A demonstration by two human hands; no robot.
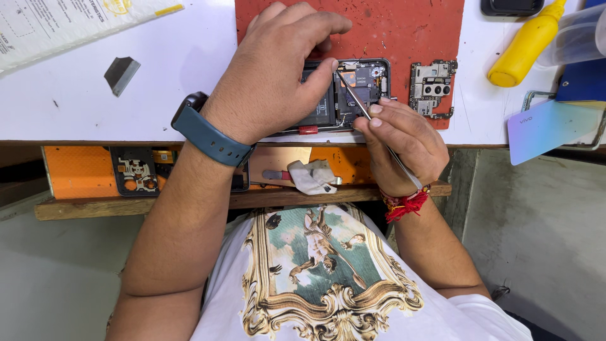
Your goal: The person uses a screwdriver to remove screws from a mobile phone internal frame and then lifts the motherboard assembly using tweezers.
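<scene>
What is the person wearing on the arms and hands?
Both forearms are bare, with no gloves or long sleeves. The left hand has a dark teal smartwatch with a rubbery band on its wrist. The right hand has a red thread bracelet with a frayed tassel on its wrist. A short white sleeve shows at the right upper arm.

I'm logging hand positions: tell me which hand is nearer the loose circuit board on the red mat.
Right. The right hand sits just beside the circuit board; the left hand lies farther away, across the opened phone.

A white worktop [76,95] over a wooden shelf [126,205], grey concrete floor [543,240] below, evenly lit
</scene>
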